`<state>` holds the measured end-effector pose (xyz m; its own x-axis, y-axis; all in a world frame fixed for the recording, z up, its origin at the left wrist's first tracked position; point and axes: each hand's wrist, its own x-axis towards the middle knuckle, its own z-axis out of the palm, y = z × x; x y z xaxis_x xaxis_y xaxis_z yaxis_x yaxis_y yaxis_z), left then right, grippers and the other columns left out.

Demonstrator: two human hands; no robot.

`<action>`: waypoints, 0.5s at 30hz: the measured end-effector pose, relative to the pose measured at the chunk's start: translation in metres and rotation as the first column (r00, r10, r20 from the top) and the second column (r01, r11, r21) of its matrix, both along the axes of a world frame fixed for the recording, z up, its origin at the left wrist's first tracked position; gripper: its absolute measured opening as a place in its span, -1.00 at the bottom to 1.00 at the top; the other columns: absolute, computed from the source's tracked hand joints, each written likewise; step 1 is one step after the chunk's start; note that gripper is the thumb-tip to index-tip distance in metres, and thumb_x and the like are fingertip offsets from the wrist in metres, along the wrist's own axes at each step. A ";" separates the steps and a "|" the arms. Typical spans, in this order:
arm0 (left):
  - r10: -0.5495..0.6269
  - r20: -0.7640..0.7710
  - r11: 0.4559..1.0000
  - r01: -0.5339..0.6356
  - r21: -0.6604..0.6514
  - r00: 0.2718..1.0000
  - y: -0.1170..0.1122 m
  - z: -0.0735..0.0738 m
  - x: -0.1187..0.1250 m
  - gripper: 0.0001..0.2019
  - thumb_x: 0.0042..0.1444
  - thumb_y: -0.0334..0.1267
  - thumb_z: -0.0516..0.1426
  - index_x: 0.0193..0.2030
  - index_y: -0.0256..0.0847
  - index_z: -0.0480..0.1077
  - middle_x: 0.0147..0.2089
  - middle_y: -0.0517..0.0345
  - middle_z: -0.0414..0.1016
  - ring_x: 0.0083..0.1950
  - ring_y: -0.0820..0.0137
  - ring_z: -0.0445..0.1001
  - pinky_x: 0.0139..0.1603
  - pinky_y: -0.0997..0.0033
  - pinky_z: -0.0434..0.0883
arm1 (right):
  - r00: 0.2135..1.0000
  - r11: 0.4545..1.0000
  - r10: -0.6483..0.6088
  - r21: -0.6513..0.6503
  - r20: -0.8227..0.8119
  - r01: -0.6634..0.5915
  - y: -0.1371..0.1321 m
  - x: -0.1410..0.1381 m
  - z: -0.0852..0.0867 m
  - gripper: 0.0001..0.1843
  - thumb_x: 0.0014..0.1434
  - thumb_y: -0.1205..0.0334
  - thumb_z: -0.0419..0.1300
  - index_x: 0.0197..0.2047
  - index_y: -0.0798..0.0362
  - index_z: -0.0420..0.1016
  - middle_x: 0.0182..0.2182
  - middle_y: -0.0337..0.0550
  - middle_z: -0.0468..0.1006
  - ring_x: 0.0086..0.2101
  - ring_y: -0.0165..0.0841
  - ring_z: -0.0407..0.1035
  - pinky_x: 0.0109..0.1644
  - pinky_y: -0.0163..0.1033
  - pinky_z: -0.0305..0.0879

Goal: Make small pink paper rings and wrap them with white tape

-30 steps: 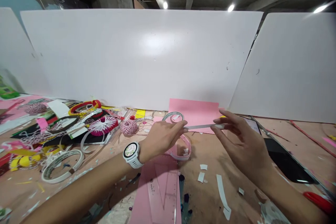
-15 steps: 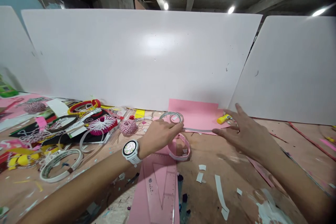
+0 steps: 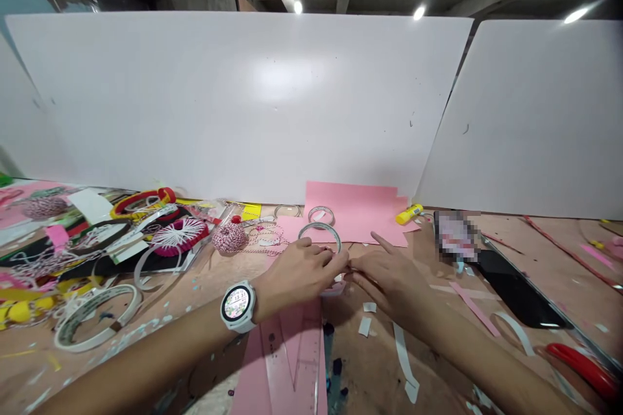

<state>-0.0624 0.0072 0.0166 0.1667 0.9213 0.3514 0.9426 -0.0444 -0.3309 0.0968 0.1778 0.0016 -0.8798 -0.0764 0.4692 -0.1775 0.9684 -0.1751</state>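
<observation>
My left hand [image 3: 302,269], with a white watch [image 3: 237,305] on its wrist, has its fingers curled round a thin tape roll [image 3: 318,232] that stands on edge. My right hand [image 3: 389,275] meets it fingertip to fingertip, pinching at the tape end just right of the roll, index finger pointing up. Both hands cover a pink paper ring [image 3: 335,288] on the table below them. A pink sheet [image 3: 357,211] lies just behind the hands.
A clear ruler on pink paper [image 3: 292,363] lies in front. White paper scraps [image 3: 403,353], a yellow glue stick [image 3: 407,213], a phone [image 3: 506,279] and red scissors [image 3: 584,369] are on the right. Yarn balls, rings and tape rolls [image 3: 92,318] crowd the left. White boards wall the back.
The stretched-out strip of tape is gone from between the hands. My right hand has come left and down to meet my left hand at the roll.
</observation>
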 end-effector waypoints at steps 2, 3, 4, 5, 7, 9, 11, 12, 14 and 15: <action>0.005 0.020 1.000 -0.006 0.014 1.000 0.001 0.000 -0.001 -0.77 0.45 -0.18 0.02 0.12 -0.28 0.21 -0.32 0.14 0.57 -0.34 0.24 0.57 -0.32 0.21 0.29 | 1.000 1.000 -0.006 -0.023 0.001 0.006 0.001 0.001 0.002 -0.84 0.44 0.30 0.11 -0.07 -0.02 0.53 -0.21 -0.23 0.72 -0.19 -0.28 0.60 0.39 0.29 0.15; 0.003 0.030 1.000 -0.003 0.023 1.000 0.001 0.000 -0.003 -0.73 0.45 -0.17 0.02 0.15 -0.29 0.19 -0.31 0.13 0.57 -0.32 0.23 0.58 -0.31 0.21 0.30 | 1.000 0.999 -0.016 -0.038 0.000 0.016 0.001 0.001 0.004 -0.84 0.44 0.29 0.11 -0.07 -0.04 0.53 -0.22 -0.25 0.73 -0.20 -0.29 0.60 0.38 0.28 0.16; -0.004 0.038 1.000 0.003 0.030 0.999 0.001 0.000 -0.004 -0.70 0.45 -0.16 0.02 0.18 -0.31 0.17 -0.29 0.11 0.58 -0.30 0.22 0.59 -0.29 0.21 0.31 | 1.000 0.998 -0.029 -0.054 -0.001 0.029 0.001 0.001 0.007 -0.85 0.44 0.28 0.12 -0.09 -0.05 0.53 -0.23 -0.27 0.73 -0.22 -0.30 0.60 0.37 0.27 0.18; -0.014 0.043 0.999 0.013 0.034 0.999 0.001 0.001 -0.006 -0.67 0.44 -0.15 0.02 0.20 -0.31 0.16 -0.26 0.09 0.59 -0.27 0.22 0.59 -0.27 0.20 0.33 | 0.999 0.997 -0.041 -0.070 0.000 0.041 0.001 0.002 0.009 -0.86 0.43 0.28 0.13 -0.11 -0.06 0.53 -0.24 -0.30 0.72 -0.24 -0.31 0.59 0.36 0.25 0.20; -0.029 0.048 0.999 0.028 0.036 0.998 0.001 0.003 -0.010 -0.66 0.43 -0.15 0.03 0.21 -0.30 0.17 -0.25 0.09 0.59 -0.28 0.22 0.59 -0.25 0.20 0.35 | 0.998 0.994 -0.057 -0.096 0.001 0.057 -0.001 0.003 0.015 -0.87 0.41 0.27 0.14 -0.15 -0.06 0.53 -0.28 -0.32 0.71 -0.29 -0.34 0.56 0.32 0.19 0.25; -0.034 0.049 0.999 0.032 0.040 0.998 0.000 0.006 -0.014 -0.72 0.42 -0.17 0.04 0.15 -0.28 0.21 -0.31 0.13 0.57 -0.32 0.21 0.57 -0.25 0.19 0.35 | 0.998 0.991 -0.067 -0.119 0.002 0.067 -0.003 0.005 0.020 -0.86 0.42 0.26 0.13 -0.19 -0.06 0.51 -0.32 -0.32 0.68 -0.34 -0.36 0.53 0.22 0.08 0.35; -0.044 0.051 0.998 0.041 0.045 0.998 -0.002 0.009 -0.015 -0.78 0.41 -0.22 0.05 0.10 -0.25 0.24 -0.35 0.15 0.55 -0.35 0.22 0.55 -0.27 0.20 0.35 | 0.997 0.987 -0.076 -0.144 0.007 0.076 -0.006 0.008 0.024 -0.84 0.42 0.25 0.12 -0.21 -0.05 0.50 -0.37 -0.31 0.65 -0.38 -0.36 0.50 0.00 -0.07 0.45; -0.049 0.056 0.998 0.046 0.052 0.997 -0.003 0.010 -0.015 -0.81 0.41 -0.24 0.05 0.09 -0.24 0.24 -0.34 0.16 0.55 -0.36 0.23 0.55 -0.28 0.22 0.35 | 0.996 0.986 -0.084 -0.144 -0.001 0.083 -0.009 0.009 0.026 -0.83 0.42 0.25 0.12 -0.21 -0.05 0.50 -0.39 -0.29 0.63 -0.38 -0.34 0.50 -0.13 -0.13 0.45; -0.053 0.077 0.996 0.047 0.074 0.996 -0.003 0.009 -0.013 -0.81 0.40 -0.26 0.05 0.09 -0.21 0.23 -0.31 0.15 0.57 -0.36 0.25 0.55 -0.34 0.26 0.33 | 0.993 0.990 -0.101 -0.099 -0.053 0.096 -0.015 0.013 0.028 -0.84 0.40 0.28 0.11 -0.22 -0.03 0.51 -0.41 -0.24 0.61 -0.38 -0.29 0.49 -0.28 -0.16 0.40; -0.048 0.094 0.995 0.039 0.089 0.994 -0.003 0.008 -0.013 -0.82 0.40 -0.25 0.05 0.09 -0.20 0.22 -0.30 0.16 0.58 -0.37 0.26 0.55 -0.37 0.29 0.31 | 0.990 0.993 -0.107 -0.054 -0.091 0.102 -0.019 0.015 0.029 -0.84 0.37 0.32 0.12 -0.22 -0.01 0.52 -0.42 -0.21 0.59 -0.38 -0.26 0.48 -0.27 -0.12 0.42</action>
<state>-0.0750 0.0044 0.0245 0.1675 0.8793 0.4458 0.9680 -0.0611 -0.2432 0.1115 0.1588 0.0302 -0.8340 0.0387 0.5504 -0.0937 0.9731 -0.2103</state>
